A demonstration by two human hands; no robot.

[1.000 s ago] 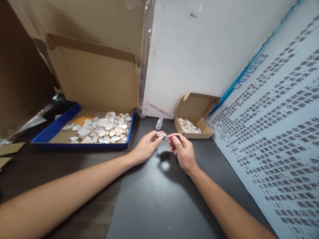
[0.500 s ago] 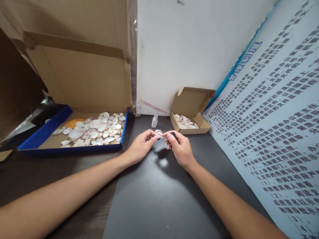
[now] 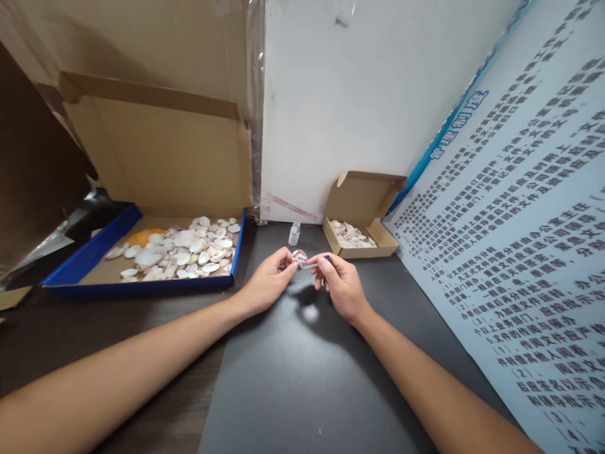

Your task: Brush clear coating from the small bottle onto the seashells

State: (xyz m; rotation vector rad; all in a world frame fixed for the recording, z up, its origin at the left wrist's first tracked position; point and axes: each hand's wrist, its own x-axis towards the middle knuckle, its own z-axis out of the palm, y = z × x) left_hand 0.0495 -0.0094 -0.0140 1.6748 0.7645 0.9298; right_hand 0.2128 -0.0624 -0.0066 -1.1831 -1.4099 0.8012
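A small reddish-brown and white seashell (image 3: 299,256) is pinched between the thumb and fingers of my left hand (image 3: 271,277). My right hand (image 3: 343,285) is closed around a small applicator brush (image 3: 310,265); part of its black cap-like handle shows between the fingers. The brush's thin pale stem points left to the lower edge of the shell, but I cannot tell whether its tip touches. Just beyond both hands stands a little clear glass bottle (image 3: 293,235) with a whitish label, its neck without a cap.
To the left lies a blue-edged cardboard box (image 3: 155,287), lid raised, with many pale shells (image 3: 189,243) and something orange inside. A smaller cardboard box (image 3: 373,253) of shells sits at the back right. A printed sheet (image 3: 501,239) lines the right side. Beneath is a dark mat (image 3: 283,391).
The view has shifted slightly. My hands still hold the shell and brush close together, with the brush turned a little and less of its black handle showing.
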